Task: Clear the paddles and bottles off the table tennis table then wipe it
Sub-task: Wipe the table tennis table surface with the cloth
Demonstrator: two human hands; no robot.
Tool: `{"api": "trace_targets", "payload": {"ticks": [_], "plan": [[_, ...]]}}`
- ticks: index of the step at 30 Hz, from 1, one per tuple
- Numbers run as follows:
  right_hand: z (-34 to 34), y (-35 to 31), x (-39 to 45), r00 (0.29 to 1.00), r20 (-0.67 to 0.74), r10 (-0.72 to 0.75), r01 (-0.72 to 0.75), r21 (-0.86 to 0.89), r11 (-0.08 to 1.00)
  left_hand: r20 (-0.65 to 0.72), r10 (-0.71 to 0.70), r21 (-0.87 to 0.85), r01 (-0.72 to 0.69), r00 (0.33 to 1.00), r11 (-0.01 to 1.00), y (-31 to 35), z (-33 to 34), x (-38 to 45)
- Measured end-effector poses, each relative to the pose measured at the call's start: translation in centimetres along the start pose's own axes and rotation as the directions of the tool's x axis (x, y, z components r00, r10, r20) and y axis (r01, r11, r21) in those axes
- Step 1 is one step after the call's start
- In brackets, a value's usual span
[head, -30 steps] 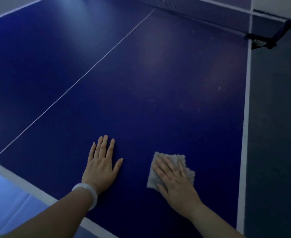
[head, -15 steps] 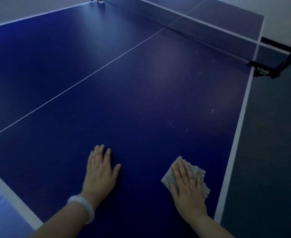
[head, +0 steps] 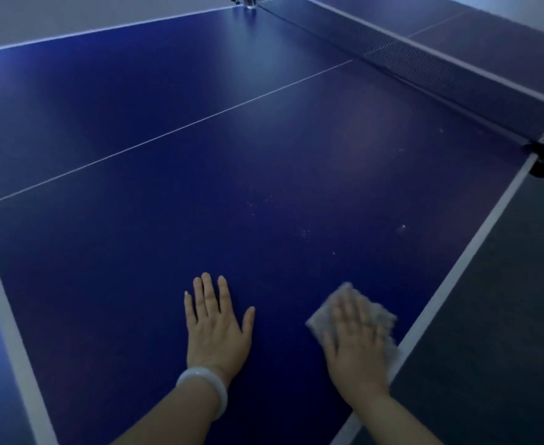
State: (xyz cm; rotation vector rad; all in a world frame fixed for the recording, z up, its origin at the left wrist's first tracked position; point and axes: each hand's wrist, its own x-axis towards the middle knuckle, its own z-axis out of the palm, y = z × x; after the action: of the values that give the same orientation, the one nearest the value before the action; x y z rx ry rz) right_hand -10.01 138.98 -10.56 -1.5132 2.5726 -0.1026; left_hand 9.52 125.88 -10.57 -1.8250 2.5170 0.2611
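Low in the frame, the left hand (head: 216, 329) lies flat, fingers spread, on the blue table (head: 167, 194), while the blurred right hand (head: 355, 343) presses straight fingers onto a grey cloth (head: 380, 311) by the right-hand white edge line.

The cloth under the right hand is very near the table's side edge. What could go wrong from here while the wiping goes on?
1. The cloth lies beside the white side line, so a wide stroke could push it off the table.
2. Pale specks lie ahead of the hands; short strokes may miss them.
3. The right hand only presses flat on the cloth, so it might slip out from under it. The left hand rests on the table.
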Motion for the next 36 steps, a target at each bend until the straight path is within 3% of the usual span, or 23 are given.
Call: {"api": "trace_targets", "payload": {"ticks": [1, 3, 5, 6, 7, 9, 11, 12, 13, 15, 16, 18, 20, 22, 24, 26, 27, 28, 31, 34, 36], "plan": [[0.2, -1.1, -0.3, 0.990, 0.029, -0.137, 0.136, 0.012, 0.991, -0.024, -0.004, -0.003, 0.004, 1.000, 1.000, 0.0, 0.1, 0.0], [-0.5, -2.0, -0.2, 0.881, 0.100, -0.462, 0.464, 0.010, 0.886, -0.051, -0.010, -0.018, 0.009, 0.999, 1.000, 0.1, 0.2, 0.0], [-1.9, -0.6, 1.9, 0.794, 0.158, -0.587, 0.586, 0.053, 0.808, -0.056, -0.015, -0.025, 0.014, 0.998, 1.000, 0.0, 0.2, 0.0], [-2.1, 0.7, 3.1, 0.813, 0.183, -0.552, 0.549, 0.076, 0.833, -0.051, -0.013, -0.024, 0.011, 0.999, 1.000, -0.1, 0.5, 0.1], [-2.1, 2.3, 4.4, 0.875, 0.166, -0.455, 0.448, 0.080, 0.891, -0.047, -0.010, -0.029, 0.009, 0.999, 1.000, -0.1, 0.6, 0.1], [-2.0, 5.2, 6.3, 0.995, 0.050, -0.082, 0.080, 0.048, 0.996, -0.059, -0.014, -0.035, 0.011, 0.998, 0.999, -0.2, 0.7, 0.1], [-1.9, 5.3, 6.9, 0.974, -0.004, 0.227, -0.227, 0.042, 0.973, -0.064, -0.018, -0.025, 0.016, 0.998, 1.000, -0.3, 0.9, 0.1], [-1.7, 4.0, 6.8, 0.967, -0.005, 0.256, -0.255, 0.051, 0.966, -0.064, -0.019, -0.019, 0.018, 0.998, 1.000, -0.3, 0.8, 0.1], [-1.2, 2.3, 6.4, 0.978, -0.007, 0.210, -0.209, 0.058, 0.976, -0.066, -0.020, -0.014, 0.019, 0.998, 1.000, -0.3, 0.9, 0.1], [-0.5, -1.5, 5.5, 0.997, -0.017, -0.078, 0.079, 0.058, 0.995, -0.066, -0.019, 0.000, 0.019, 0.998, 1.000, -0.2, 1.0, 0.2], [-0.1, -2.9, 5.3, 0.968, -0.012, -0.252, 0.253, 0.039, 0.967, -0.066, -0.018, 0.004, 0.018, 0.998, 1.000, -0.2, 1.0, 0.3], [-0.4, -3.7, 6.4, 0.844, 0.039, -0.534, 0.535, 0.004, 0.845, -0.075, -0.012, 0.008, 0.013, 0.997, 1.000, -0.2, 1.0, 0.3], [-1.1, -1.6, 9.4, 0.793, 0.088, -0.602, 0.606, -0.032, 0.794, -0.077, -0.010, 0.021, 0.012, 0.997, 1.000, -0.2, 1.1, 0.4], [-1.6, 2.0, 12.4, 0.897, 0.127, -0.424, 0.432, -0.044, 0.901, -0.083, -0.017, 0.021, 0.019, 0.996, 1.000, -0.1, 1.1, 0.3], [-2.3, 4.7, 13.6, 0.995, 0.057, -0.079, 0.082, -0.049, 0.995, -0.082, -0.019, 0.009, 0.020, 0.996, 1.000, 0.0, 1.0, 0.3], [-2.3, 4.7, 12.6, 0.985, 0.048, 0.168, -0.170, 0.026, 0.985, -0.082, -0.020, -0.001, 0.020, 0.996, 1.000, 0.0, 1.1, 0.3], [-2.0, 3.6, 11.7, 0.982, 0.042, 0.182, -0.184, 0.046, 0.982, -0.079, -0.021, -0.001, 0.021, 0.997, 1.000, -0.1, 1.1, 0.2], [-1.6, 2.0, 10.6, 0.991, 0.015, 0.135, -0.136, 0.040, 0.990, -0.074, -0.020, 0.001, 0.020, 0.997, 1.000, -0.1, 1.0, 0.2], [-0.2, -3.0, 9.8, 0.975, 0.009, -0.224, 0.224, -0.015, 0.975, -0.061, -0.016, 0.002, 0.016, 0.998, 1.000, -0.1, 1.0, 0.2], [-0.7, -5.8, 12.2, 0.815, 0.086, -0.573, 0.578, -0.034, 0.816, -0.068, -0.015, 0.008, 0.015, 0.998, 1.000, -0.1, 1.0, 0.1], [-1.8, -4.7, 15.6, 0.789, 0.163, -0.592, 0.602, -0.018, 0.798, -0.071, -0.018, 0.005, 0.018, 0.997, 1.000, -0.1, 0.9, 0.2]]}}
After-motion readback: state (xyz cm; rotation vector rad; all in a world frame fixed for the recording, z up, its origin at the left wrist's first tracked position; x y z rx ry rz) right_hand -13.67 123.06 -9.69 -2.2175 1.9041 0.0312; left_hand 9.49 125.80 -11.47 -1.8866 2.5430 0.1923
